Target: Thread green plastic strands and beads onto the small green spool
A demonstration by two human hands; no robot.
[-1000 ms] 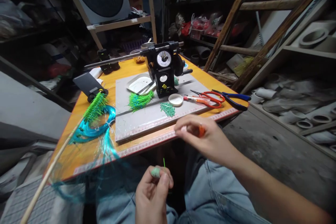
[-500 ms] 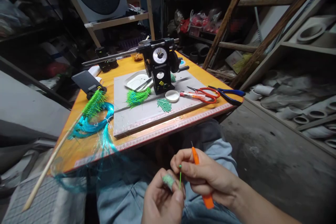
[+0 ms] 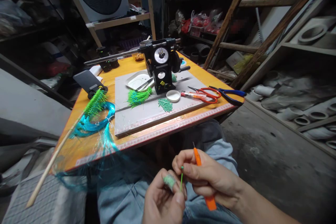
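Over my lap, my left hand (image 3: 164, 199) is closed, pinching the lower end of a thin bright green strand (image 3: 181, 180) between thumb and finger. A green patch or wrap (image 3: 169, 181) covers part of one left finger. At the strand's top sits a small green bead (image 3: 182, 168), pinched by the thumb and forefinger of my right hand (image 3: 212, 175). That same hand also keeps an orange-handled needle tool (image 3: 210, 203) in its curled fingers, its thin metal tip pointing up and away. On the grey board (image 3: 123, 126) lies a pile of green beads (image 3: 165, 105) beside a small white dish (image 3: 173, 95).
A black hand-cranked machine (image 3: 161, 66) stands on the board. Around it are red-handled scissors (image 3: 214, 96), blue-handled pliers (image 3: 233, 94), a green tinsel bundle (image 3: 139, 97) and a white tray (image 3: 135, 81). Blue strands (image 3: 106, 136) and a wooden stick (image 3: 52, 161) overhang the table's left edge.
The whole view has shifted slightly. Both hands keep nearly the same pose, still pinching the green strand and bead.
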